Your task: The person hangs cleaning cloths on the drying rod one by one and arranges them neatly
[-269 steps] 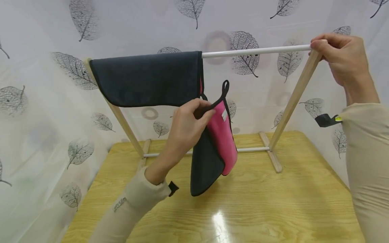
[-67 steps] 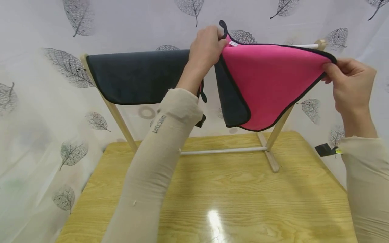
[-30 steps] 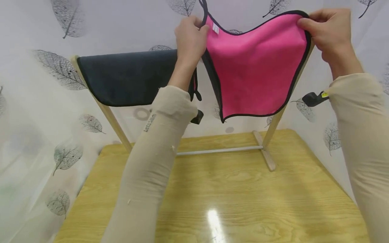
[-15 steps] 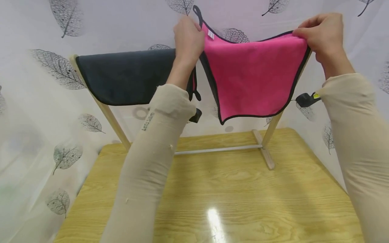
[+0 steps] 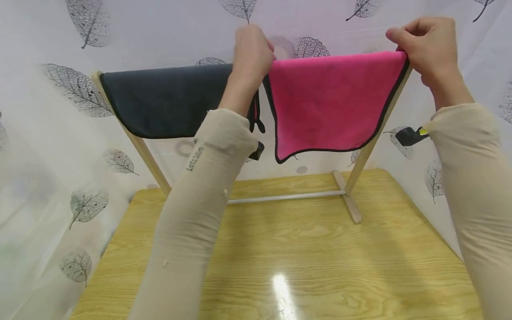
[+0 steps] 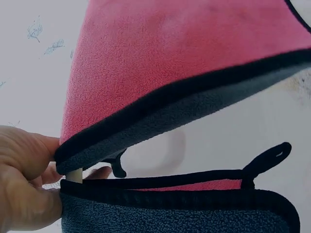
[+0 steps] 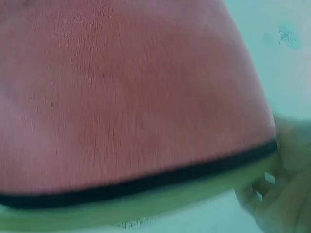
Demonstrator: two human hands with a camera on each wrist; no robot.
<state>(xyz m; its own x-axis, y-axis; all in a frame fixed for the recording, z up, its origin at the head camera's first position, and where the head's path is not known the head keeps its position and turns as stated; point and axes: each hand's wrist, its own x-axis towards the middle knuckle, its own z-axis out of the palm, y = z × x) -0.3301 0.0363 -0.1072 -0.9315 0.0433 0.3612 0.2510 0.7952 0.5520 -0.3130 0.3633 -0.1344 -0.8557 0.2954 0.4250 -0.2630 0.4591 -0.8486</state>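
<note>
A pink towel (image 5: pixel 332 102) with black edging and a dark grey reverse hangs over the right half of the white rail. Its small hanging loop (image 6: pixel 118 165) shows behind it in the left wrist view. My left hand (image 5: pixel 252 53) is at the rail, at the towel's left edge, with some fingers behind the fabric; whether they still pinch it is hidden. Just above the rail's right end is my right hand (image 5: pixel 434 49), thumb and forefinger off the towel's top fold. A dark grey towel (image 5: pixel 160 104) hangs over the left half.
The rack has wooden side posts (image 5: pixel 366 146) and a white lower bar (image 5: pixel 292 195). It stands on a yellow wood-grain table (image 5: pixel 312 258). Behind is a pale curtain (image 5: pixel 352 33) printed with leaves.
The pink towel went from hanging low in my left hand to being spread by both hands and lowered over the rail. Its upper edge and label have dropped behind; my right fingers have let go.
</note>
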